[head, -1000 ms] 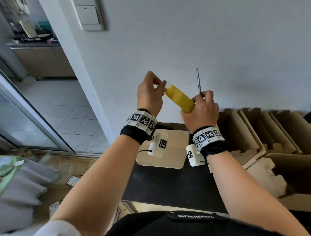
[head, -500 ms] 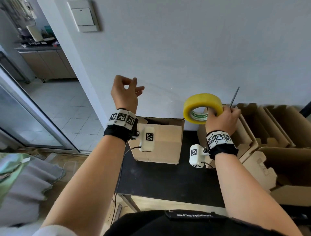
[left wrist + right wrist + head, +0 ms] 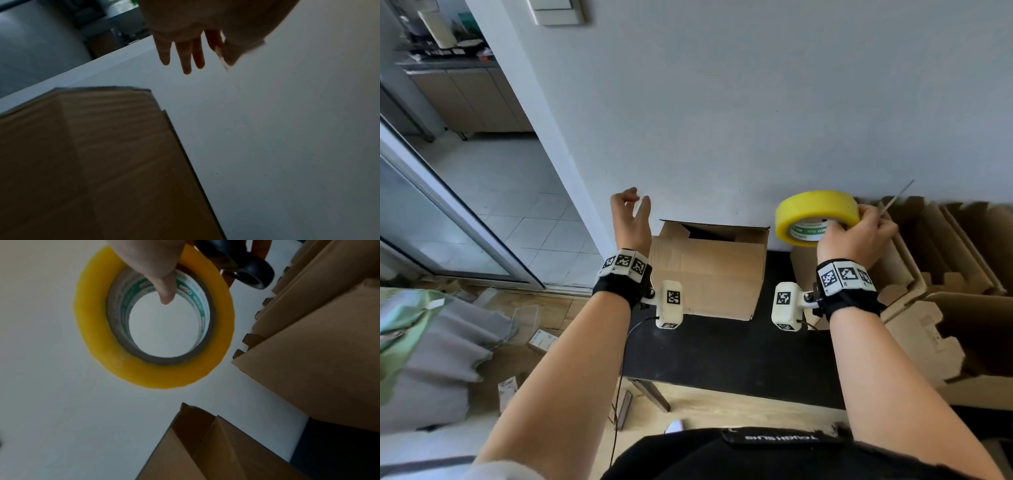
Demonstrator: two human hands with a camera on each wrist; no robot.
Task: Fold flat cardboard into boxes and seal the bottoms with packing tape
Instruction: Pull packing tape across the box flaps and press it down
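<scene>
Since half a second earlier, the right hand (image 3: pixel 854 236) gripping the tape roll (image 3: pixel 816 216) and scissors (image 3: pixel 895 198) had lowered slightly right of the box (image 3: pixel 710 270), the left hand (image 3: pixel 631 219) hung released, so next it should find the tape end.

A yellow roll of packing tape (image 3: pixel 815 212) is held up near the wall. An open-topped cardboard box (image 3: pixel 709 270) stands on the black counter (image 3: pixel 722 353); more folded boxes (image 3: pixel 941 253) crowd its right.
</scene>
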